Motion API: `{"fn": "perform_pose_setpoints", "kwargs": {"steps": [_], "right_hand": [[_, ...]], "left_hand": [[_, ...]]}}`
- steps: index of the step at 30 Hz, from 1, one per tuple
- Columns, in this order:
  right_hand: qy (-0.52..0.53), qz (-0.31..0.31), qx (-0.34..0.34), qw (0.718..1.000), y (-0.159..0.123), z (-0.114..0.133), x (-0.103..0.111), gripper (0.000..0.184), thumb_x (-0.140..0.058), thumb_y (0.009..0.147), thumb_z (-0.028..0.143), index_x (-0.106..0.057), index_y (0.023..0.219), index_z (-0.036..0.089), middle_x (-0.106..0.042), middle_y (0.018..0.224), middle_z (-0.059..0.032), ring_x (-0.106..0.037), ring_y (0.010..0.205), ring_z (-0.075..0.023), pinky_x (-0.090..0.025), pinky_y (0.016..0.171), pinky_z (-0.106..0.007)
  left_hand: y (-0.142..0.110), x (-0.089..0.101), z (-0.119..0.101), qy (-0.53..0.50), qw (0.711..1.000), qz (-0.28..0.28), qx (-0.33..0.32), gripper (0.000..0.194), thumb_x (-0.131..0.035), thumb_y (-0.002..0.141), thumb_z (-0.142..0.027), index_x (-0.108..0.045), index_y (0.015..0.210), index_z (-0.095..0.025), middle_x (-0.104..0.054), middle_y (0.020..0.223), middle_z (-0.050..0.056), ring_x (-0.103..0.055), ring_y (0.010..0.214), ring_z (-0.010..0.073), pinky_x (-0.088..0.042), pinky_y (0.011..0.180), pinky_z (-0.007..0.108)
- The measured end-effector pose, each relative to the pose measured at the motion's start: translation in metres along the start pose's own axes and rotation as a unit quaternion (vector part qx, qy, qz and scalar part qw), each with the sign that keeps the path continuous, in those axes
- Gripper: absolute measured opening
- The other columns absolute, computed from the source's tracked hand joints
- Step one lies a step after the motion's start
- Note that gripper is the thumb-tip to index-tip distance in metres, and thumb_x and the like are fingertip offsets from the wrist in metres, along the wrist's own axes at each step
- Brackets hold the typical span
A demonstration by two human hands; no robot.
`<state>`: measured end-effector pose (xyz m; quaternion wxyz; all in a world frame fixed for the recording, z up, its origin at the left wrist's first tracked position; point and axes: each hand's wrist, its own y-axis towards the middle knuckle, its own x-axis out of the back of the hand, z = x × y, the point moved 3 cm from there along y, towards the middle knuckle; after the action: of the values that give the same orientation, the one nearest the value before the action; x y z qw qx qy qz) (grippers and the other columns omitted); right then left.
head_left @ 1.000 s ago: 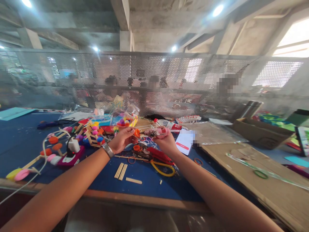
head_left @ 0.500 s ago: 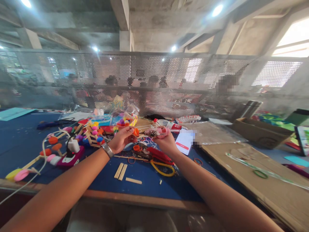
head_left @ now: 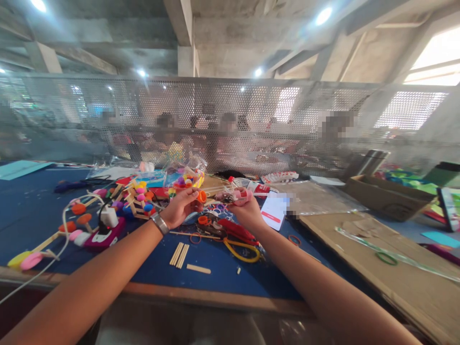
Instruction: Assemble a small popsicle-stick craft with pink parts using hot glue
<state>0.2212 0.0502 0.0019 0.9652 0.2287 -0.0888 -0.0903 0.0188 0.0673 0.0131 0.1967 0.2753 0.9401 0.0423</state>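
My left hand (head_left: pixel 179 207) pinches an orange bottle cap (head_left: pixel 201 197) between thumb and fingers over the middle of the blue table. Just to its right, my right hand (head_left: pixel 247 211) is closed around a pink hot glue gun (head_left: pixel 241 195), its nose toward the cap and a pale stick at its back end. A small gap separates nose and cap. Under the hands lie another orange cap (head_left: pixel 203 220), a red-handled tool (head_left: pixel 235 230) and a yellow loop (head_left: pixel 247 254). Nearer me are several wooden craft sticks (head_left: pixel 178 254) and a single craft stick (head_left: pixel 199 269).
At left, a purple power socket (head_left: pixel 104 235) bears a white plug (head_left: pixel 109 217) and cable. Stick-and-cap models (head_left: pixel 134 199) crowd behind it. A bottle (head_left: pixel 251 186), a phone (head_left: pixel 275 211) and cardboard (head_left: pixel 345 254) lie right. A perforated metal screen (head_left: pixel 230 143) stands behind.
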Motion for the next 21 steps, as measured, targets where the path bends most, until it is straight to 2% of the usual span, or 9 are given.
{"fn": "perform_pose_setpoints", "kwargs": {"steps": [12, 21], "right_hand": [[0.007, 0.007, 0.007, 1.000, 0.0001, -0.0007, -0.0015, 0.026, -0.059, 0.056, 0.019, -0.057, 0.082, 0.021, -0.072, 0.086, -0.0046, -0.066, 0.083, -0.0235, -0.051, 0.079, -0.037], [-0.014, -0.012, 0.004, 1.000, 0.0000, 0.0020, 0.0008, 0.023, -0.057, 0.054, 0.021, -0.055, 0.077, 0.021, -0.069, 0.077, -0.0024, -0.063, 0.074, -0.0212, -0.049, 0.069, -0.033]], "left_hand": [[-0.0005, -0.0023, 0.0002, 0.012, 1.000, 0.010, 0.000, 0.030, -0.075, 0.075, -0.036, -0.060, 0.089, -0.014, -0.062, 0.075, 0.002, -0.060, 0.066, 0.0116, -0.047, 0.062, 0.024], [-0.0008, -0.0012, 0.0011, 0.022, 1.000, 0.020, 0.007, 0.033, -0.077, 0.073, -0.037, -0.061, 0.090, -0.014, -0.063, 0.076, 0.001, -0.061, 0.065, 0.0116, -0.048, 0.065, 0.025]]}}
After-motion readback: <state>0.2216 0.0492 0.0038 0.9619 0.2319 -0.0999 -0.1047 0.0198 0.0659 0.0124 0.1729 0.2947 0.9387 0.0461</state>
